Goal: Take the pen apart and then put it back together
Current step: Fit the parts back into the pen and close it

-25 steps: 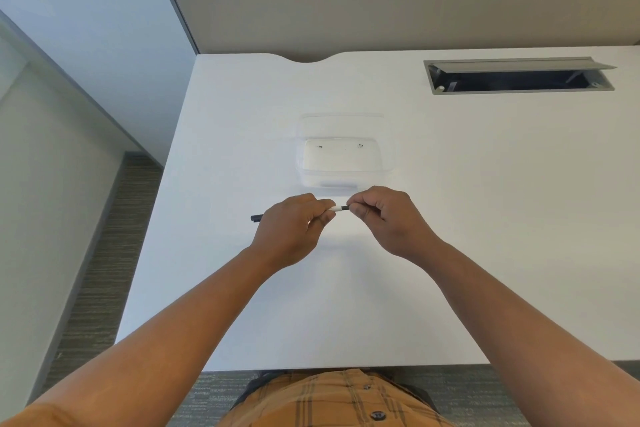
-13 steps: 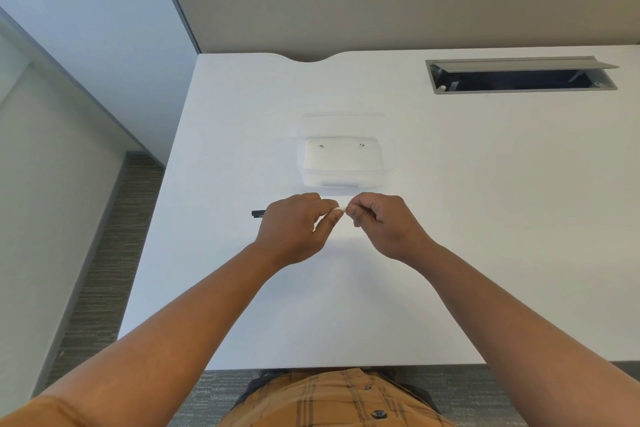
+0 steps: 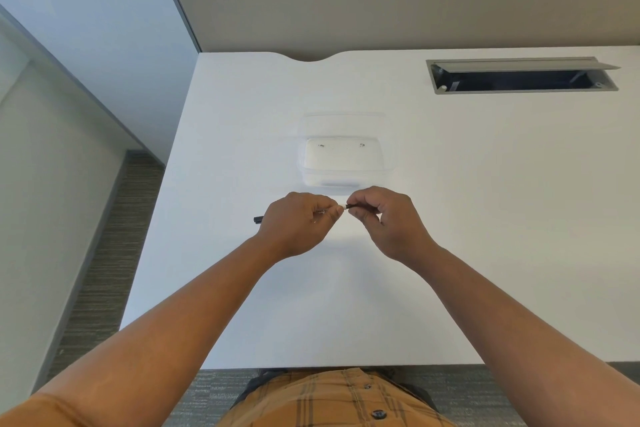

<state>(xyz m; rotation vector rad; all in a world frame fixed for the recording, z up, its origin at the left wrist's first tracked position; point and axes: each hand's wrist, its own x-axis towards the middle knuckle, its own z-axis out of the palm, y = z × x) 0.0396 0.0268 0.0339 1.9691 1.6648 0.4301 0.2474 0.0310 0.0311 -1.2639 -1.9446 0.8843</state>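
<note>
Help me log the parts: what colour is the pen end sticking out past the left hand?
Black: the pen's protruding end shows dark in the head view.

Bare arms, checked shirt.

Looking down at myself: both my forearms run bare from the bottom corners up to my left hand (image 3: 298,222) and right hand (image 3: 387,218), no watch strap, no ring, no sleeve on the forearms. At the lower left corner my orange short sleeve (image 3: 38,411) ends at the upper arm. Below, my shirt (image 3: 332,399) is orange-tan with a dark plaid grid, and two dark round buttons run down its front.
</note>
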